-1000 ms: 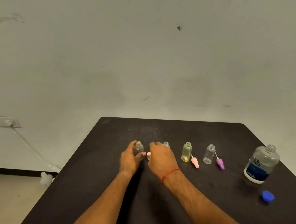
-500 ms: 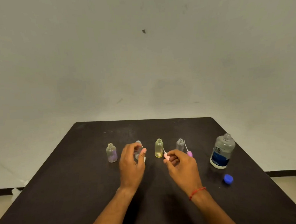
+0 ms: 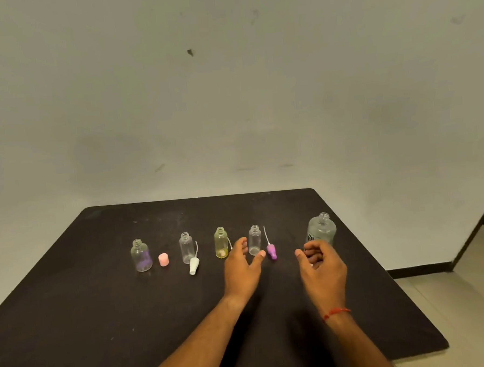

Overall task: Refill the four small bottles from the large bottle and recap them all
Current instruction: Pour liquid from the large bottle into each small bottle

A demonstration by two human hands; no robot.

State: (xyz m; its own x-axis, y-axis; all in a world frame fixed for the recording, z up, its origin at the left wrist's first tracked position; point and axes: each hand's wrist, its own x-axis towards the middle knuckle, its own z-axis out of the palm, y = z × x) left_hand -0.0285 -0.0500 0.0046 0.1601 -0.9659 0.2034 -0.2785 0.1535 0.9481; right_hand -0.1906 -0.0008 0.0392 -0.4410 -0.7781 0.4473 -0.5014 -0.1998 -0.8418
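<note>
Four small uncapped bottles stand in a row on the black table [image 3: 102, 317]: one with a purple label [image 3: 141, 256], a clear one [image 3: 186, 248], a yellow one [image 3: 221, 242] and another clear one [image 3: 255, 240]. A pink cap [image 3: 163, 259], a white sprayer cap [image 3: 194, 265] and a purple sprayer cap [image 3: 271, 250] lie beside them. The large bottle [image 3: 321, 229] stands uncapped at the right. My left hand [image 3: 242, 270] hovers with spread fingers between the yellow and the right clear bottle. My right hand [image 3: 320, 263], fingers loosely curled, is just in front of the large bottle and hides its lower part.
The table's right edge [image 3: 409, 300] drops to a tiled floor. A plain wall rises behind the table's far edge. A thin tube [image 3: 229, 243] shows beside the yellow bottle; its cap is hidden behind my left hand.
My left hand has let go of the second bottle and moved right past the yellow one. My right hand has released the pink sprayer cap and moved right to the large bottle.
</note>
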